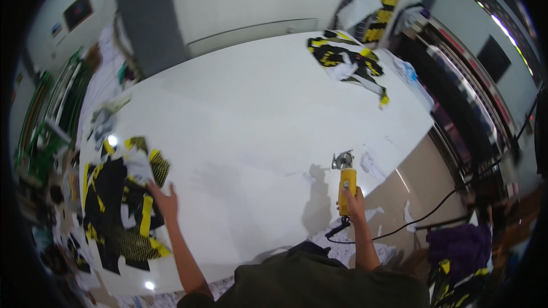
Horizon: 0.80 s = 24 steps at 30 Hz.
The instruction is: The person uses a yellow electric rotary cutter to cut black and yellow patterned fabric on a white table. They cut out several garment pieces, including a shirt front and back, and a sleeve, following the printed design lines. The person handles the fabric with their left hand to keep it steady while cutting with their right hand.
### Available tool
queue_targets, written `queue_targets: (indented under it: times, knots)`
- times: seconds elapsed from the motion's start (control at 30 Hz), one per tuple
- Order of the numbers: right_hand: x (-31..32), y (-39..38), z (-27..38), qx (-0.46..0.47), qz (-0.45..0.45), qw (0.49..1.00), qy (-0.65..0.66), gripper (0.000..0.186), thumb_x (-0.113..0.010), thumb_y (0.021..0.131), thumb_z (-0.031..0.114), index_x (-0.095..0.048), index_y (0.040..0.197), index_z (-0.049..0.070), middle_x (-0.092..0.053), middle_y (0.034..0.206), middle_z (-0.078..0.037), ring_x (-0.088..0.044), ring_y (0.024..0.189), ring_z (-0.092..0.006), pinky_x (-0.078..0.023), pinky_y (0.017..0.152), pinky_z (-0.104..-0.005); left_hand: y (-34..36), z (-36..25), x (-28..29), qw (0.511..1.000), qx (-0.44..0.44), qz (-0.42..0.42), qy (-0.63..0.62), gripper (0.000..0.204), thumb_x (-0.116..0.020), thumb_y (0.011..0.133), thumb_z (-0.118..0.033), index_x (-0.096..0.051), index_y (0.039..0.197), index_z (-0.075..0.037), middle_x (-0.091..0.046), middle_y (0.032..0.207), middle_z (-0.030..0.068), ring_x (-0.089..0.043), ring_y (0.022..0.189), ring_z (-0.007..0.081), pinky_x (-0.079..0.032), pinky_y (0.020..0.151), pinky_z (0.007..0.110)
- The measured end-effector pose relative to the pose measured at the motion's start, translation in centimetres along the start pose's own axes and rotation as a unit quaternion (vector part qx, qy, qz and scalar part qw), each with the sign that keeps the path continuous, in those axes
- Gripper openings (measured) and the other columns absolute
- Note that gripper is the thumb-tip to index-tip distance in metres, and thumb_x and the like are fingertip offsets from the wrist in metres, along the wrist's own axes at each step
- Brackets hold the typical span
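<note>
My right hand is wrapped round the yellow body of a handheld electric fabric cutter. Its metal blade head points away from me, over the right part of the white table. A black cord runs from its back end off to the right. At the left, my left hand is open, thumb apart, with its fingertips at the right edge of a pile of black and yellow cut fabric pieces. Whether they press on the cloth I cannot tell.
More black and yellow fabric pieces lie at the table's far right. White scraps are near the right edge, beside the cutter. The black cord hangs across the floor side toward a purple cloth. A long machine stands at the right.
</note>
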State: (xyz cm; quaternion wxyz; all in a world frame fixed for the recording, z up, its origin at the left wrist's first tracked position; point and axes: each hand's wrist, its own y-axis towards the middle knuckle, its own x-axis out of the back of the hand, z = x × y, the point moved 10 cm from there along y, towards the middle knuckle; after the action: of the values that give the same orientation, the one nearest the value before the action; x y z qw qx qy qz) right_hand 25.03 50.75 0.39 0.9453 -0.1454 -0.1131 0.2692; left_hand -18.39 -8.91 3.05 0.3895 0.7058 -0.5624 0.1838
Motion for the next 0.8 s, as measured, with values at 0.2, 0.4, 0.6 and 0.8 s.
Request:
queue_targets:
  times: [0.2, 0.4, 0.6, 0.8]
  knots:
    - [8.2, 10.3, -0.6, -0.021, -0.063, 0.997, 0.046, 0.046, -0.071, 0.095, 0.027, -0.048, 0.124, 0.0, -0.064, 0.09, -0.015, -0.07, 0.063, -0.0255, -0.059, 0.05, -0.039, -13.8, -19.0, -29.0, 0.927, -0.12, 0.348, 0.071, 0.106, -0.069, 0.091, -0.064, -0.023, 0.167, -0.007, -0.017, 0.17, 0.0322, -0.008, 0.158, 0.0528, -0.009, 0.123, 0.072]
    - [10.7, 21.9, -0.8, -0.048, -0.036, 0.997, 0.038, 0.046, -0.071, 0.095, 0.025, -0.046, 0.125, 0.0, -0.063, 0.092, -0.016, -0.069, 0.064, -0.0267, -0.058, 0.049, -0.04, -25.7, -36.5, -32.4, 0.865, -0.34, 0.37, 0.016, 0.078, -0.071, 0.091, -0.06, -0.059, 0.145, -0.005, -0.036, 0.163, 0.0246, -0.022, 0.155, 0.0491, -0.011, 0.122, 0.074]
    - [16.2, 29.5, -1.0, -0.058, -0.048, 0.99, -0.12, 0.064, -0.07, 0.093, 0.045, -0.054, 0.126, -0.007, -0.07, 0.099, -0.022, -0.075, 0.075, -0.028, -0.062, 0.063, -0.0392, -29.3, -31.2, -28.1, 0.862, -0.375, 0.34, 0.029, 0.012, -0.071, 0.086, -0.013, -0.068, 0.097, -0.008, -0.065, 0.107, 0.0142, -0.062, 0.103, 0.0353, -0.043, 0.088, 0.052]
    - [15.6, 33.6, 4.0, -0.203, 0.224, 0.858, -0.417, 0.078, -0.065, 0.089, 0.066, -0.071, 0.113, -0.008, -0.074, 0.108, -0.027, -0.078, 0.081, -0.0337, -0.062, 0.066, -0.0411, -28.2, -23.9, -11.7, 0.949, -0.236, 0.191, 0.083, 0.018, -0.067, 0.101, -0.017, -0.07, 0.112, -0.003, -0.069, 0.104, 0.0197, -0.063, 0.106, 0.0419, -0.051, 0.094, 0.053]
